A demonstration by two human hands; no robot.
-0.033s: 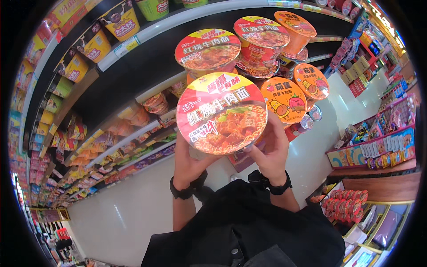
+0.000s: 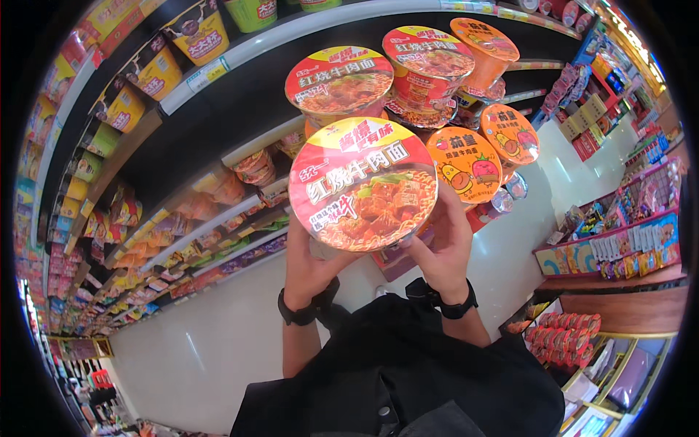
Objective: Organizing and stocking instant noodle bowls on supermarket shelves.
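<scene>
My left hand (image 2: 309,258) and my right hand (image 2: 445,244) are wrapped round the sides of an instant noodle bowl (image 2: 364,186), whose red and yellow lid with a picture of beef noodles faces up. My thumbs lie at its near edge, while most of my fingers are hidden beneath or behind it. Just beyond it are two similar bowls, a red noodle bowl (image 2: 339,81) and another red noodle bowl (image 2: 427,62). An orange-lidded noodle bowl (image 2: 463,167) sits close past my right hand, with a second orange noodle bowl (image 2: 511,135) beside it.
Store shelves (image 2: 291,28) curve along the left and far side, carrying yellow noodle tubs (image 2: 200,33) and packets. At the far right of the stack stands a tall orange tub (image 2: 484,47). Right of me are a snack display (image 2: 619,240) and red packaged goods (image 2: 564,339). Pale floor (image 2: 196,342) shows between.
</scene>
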